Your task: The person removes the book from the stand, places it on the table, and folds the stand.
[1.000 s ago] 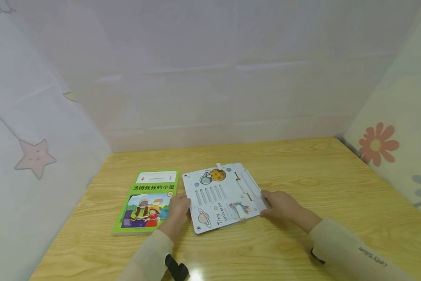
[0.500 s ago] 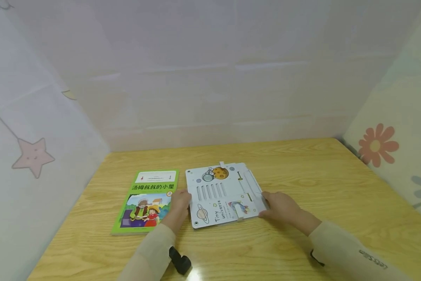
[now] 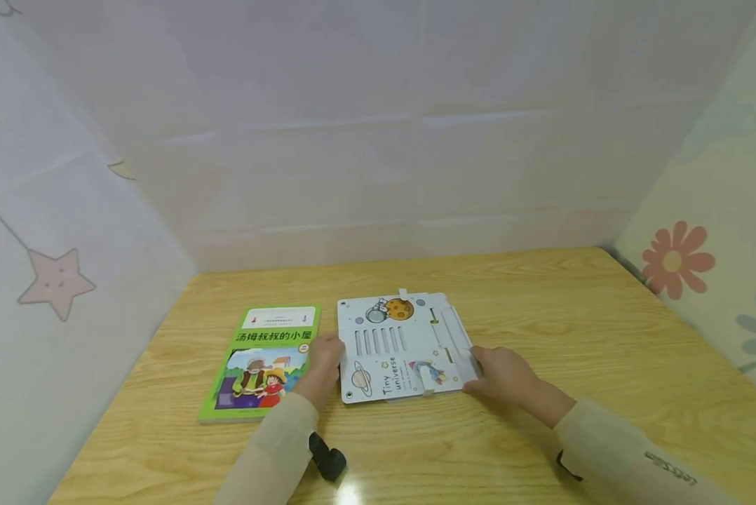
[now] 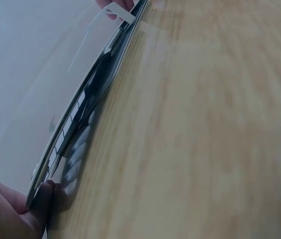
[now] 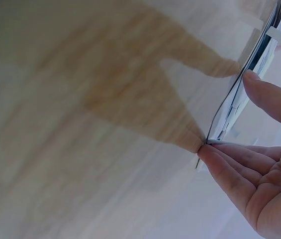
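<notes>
A flat, folded white book stand (image 3: 378, 340) lies across the middle of the table, printed with a planet, a rocket, an astronaut and the words "Tiny universe". My left hand (image 3: 326, 356) grips its left edge; in the left wrist view the thumb is low at the edge and the fingers (image 4: 3, 194) are behind it. At the opposite end, my right hand (image 3: 503, 375) holds the right edge near the front corner. The right wrist view shows the right thumb (image 5: 267, 94) against the near edge and the fingertips at the corner. Dark metal parts show beneath the panel in the left wrist view.
A green picture-covered book (image 3: 264, 365) lies flat just left of the stand, partly behind the left hand. The wooden table (image 3: 605, 337) reaches back to a pale cloth backdrop (image 3: 378, 140). Cloth with a star and flowers hangs at the sides.
The book stand has turned slightly clockwise, its left end shifting away and a little right with my left hand. My right hand stays nearly in place. The green book lies as before.
</notes>
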Motion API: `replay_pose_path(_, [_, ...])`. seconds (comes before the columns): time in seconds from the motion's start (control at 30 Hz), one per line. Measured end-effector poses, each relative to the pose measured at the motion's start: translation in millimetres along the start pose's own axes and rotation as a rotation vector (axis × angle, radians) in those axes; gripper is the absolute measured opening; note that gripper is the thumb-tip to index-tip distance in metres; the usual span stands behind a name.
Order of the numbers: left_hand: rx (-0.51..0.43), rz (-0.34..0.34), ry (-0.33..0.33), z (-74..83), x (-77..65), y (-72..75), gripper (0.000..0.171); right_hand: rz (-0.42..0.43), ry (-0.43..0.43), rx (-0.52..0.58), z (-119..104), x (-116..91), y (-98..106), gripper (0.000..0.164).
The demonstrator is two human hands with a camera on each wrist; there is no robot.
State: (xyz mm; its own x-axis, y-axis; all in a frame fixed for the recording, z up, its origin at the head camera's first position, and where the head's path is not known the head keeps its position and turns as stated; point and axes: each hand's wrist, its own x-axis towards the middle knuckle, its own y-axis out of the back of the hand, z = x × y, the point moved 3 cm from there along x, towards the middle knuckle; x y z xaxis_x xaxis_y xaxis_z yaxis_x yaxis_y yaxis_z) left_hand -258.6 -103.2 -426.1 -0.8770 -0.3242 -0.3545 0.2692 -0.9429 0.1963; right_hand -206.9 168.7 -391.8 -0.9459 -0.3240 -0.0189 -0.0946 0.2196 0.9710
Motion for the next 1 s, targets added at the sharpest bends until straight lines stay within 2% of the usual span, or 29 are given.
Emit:
replay_pose_path(0.27, [0.018, -0.027, 0.019, 1.7, 3.6, -0.9, 0.042, 0.035, 0.011, 0.003, -0.8, -0.7, -0.5, 0.046])
replay_pose_path(0.67, [0.007, -0.034, 0.015, 1.6, 7.0, -2.8, 0.042, 0.051, 0.004, -0.001, -2.4, -3.7, -2.2, 0.044])
replay_pose_path(1.0, [0.016, -0.032, 0.009, 2.4, 6.3, -3.1, 0.041, 0.050, 0.010, -0.037, -2.7, -4.2, -2.4, 0.050])
